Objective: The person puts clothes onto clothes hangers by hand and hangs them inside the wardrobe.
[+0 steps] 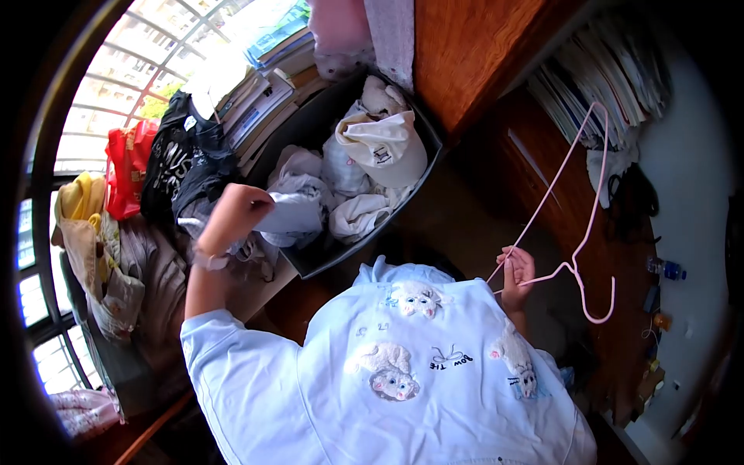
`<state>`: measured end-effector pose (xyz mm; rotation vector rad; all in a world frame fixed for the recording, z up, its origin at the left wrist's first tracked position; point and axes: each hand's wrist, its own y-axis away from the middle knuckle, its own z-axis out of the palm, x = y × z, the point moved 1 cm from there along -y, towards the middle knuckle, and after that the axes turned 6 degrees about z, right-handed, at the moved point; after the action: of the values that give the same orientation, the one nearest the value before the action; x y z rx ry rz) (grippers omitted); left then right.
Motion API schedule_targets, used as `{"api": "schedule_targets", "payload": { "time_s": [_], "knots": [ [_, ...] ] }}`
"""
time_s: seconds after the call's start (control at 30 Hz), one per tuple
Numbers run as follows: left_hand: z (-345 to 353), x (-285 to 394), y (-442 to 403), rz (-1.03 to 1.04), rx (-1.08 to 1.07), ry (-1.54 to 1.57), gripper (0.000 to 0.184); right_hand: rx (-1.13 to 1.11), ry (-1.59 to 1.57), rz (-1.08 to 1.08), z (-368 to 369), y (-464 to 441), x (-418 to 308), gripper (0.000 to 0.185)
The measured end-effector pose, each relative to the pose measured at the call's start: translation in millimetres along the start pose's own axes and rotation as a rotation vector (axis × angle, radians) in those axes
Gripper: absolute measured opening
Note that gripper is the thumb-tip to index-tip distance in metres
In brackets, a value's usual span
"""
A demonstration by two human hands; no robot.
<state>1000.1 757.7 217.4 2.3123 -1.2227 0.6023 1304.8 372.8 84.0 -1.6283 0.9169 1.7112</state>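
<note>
My right hand (pixel 518 271) is closed on one corner of a pink clothes hanger (pixel 572 266), which stretches up and to the right with its hook at the lower right. My left hand (pixel 236 213) has its fingers pressed together on a piece of white cloth (pixel 288 213) at the left edge of a dark bin (pixel 358 249). Inside the bin lie a cream cap (pixel 380 143) and crumpled light clothes (pixel 360 217). A light blue shirt with fluffy cat patches (pixel 434 333) covers my torso, below both hands.
Books and papers (pixel 267 101) stand behind the bin. Left, by the barred window, are a red bag (pixel 130 167), a black garment (pixel 174 155) and piled clothes (pixel 139 271). A wooden panel (pixel 473 58) rises behind the bin; stacked papers (pixel 601 77) sit upper right.
</note>
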Motion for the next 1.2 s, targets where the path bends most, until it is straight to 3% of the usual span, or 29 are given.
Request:
{"api": "schedule_targets", "payload": {
  "time_s": [0.1, 0.13, 0.17, 0.2, 0.23, 0.27, 0.4, 0.43, 0.47, 0.5, 0.6, 0.73, 0.77, 0.83, 0.97, 1.03, 1.13, 1.2],
  "knots": [
    [-61, 76, 39, 0.164, 0.331, -0.008, 0.01, -0.219, 0.046, -0.104, 1, -12, -14, 0.027],
    [-76, 91, 62, 0.047, 0.483, 0.004, 0.01, -0.235, 0.037, -0.112, 1, -16, -16, 0.027],
    [-88, 83, 88, 0.151, 0.713, 0.074, 0.014, -0.284, 0.064, -0.148, 2, -21, -19, 0.027],
    [-101, 75, 119, 0.053, 0.899, 0.174, 0.018, -0.332, 0.092, -0.183, 3, -24, -20, 0.028],
    [-109, 87, 124, 0.149, 1.189, 0.051, 0.021, -0.348, 0.117, -0.204, 3, -28, -18, 0.029],
    [-121, 79, 135, 0.159, 1.25, 0.06, 0.024, -0.367, 0.113, -0.207, 4, -31, -19, 0.029],
    [-126, 108, 171, 0.231, 1.313, -0.299, 0.027, -0.502, 0.147, -0.298, 17, -36, -36, 0.028],
    [-126, 127, 177, 0.015, 1.407, -0.5, 0.025, -0.529, 0.186, -0.334, 19, -36, -40, 0.028],
    [-131, 137, 185, 0.07, 1.43, -0.76, 0.023, -0.557, 0.225, -0.373, 22, -37, -44, 0.029],
    [-153, 125, 223, -0.074, 1.24, -1.351, 0.023, -0.571, 0.285, -0.402, 23, -37, -48, 0.03],
    [-163, 138, 255, -0.42, 0.996, -1.923, 0.025, -0.621, 0.353, -0.393, 30, -33, -45, 0.037],
    [-151, 161, 264, -0.427, 0.928, -1.861, 0.022, -0.692, 0.365, -0.432, 60, -15, -37, 0.051],
    [-142, 186, 248, -0.377, 1.193, -1.562, 0.021, -0.749, 0.349, -0.457, 73, -11, -29, 0.053],
    [-127, 217, 231, -0.328, 1.425, -1.257, 0.022, -0.867, 0.3, -0.468, 104, 1, -19, 0.058],
    [-106, 252, 219, -0.229, 1.549, -1.354, 0.021, -1.017, 0.148, -0.455, 165, 33, -10, 0.067],
    [-117, 281, 212, 0.164, 1.389, -1.24, 0.019, -1.072, 0.116, -0.483, 183, 46, -10, 0.072],
    [-117, 286, 228, 0.096, 1.381, -1.304, 0.017, -1.128, 0.084, -0.545, 203, 59, -26, 0.06],
    [-122, 275, 252, -0.023, 1.379, -1.358, 0.017, -1.01, 0.137, -0.692, 211, 54, -25, 0.034]
  ]
}}
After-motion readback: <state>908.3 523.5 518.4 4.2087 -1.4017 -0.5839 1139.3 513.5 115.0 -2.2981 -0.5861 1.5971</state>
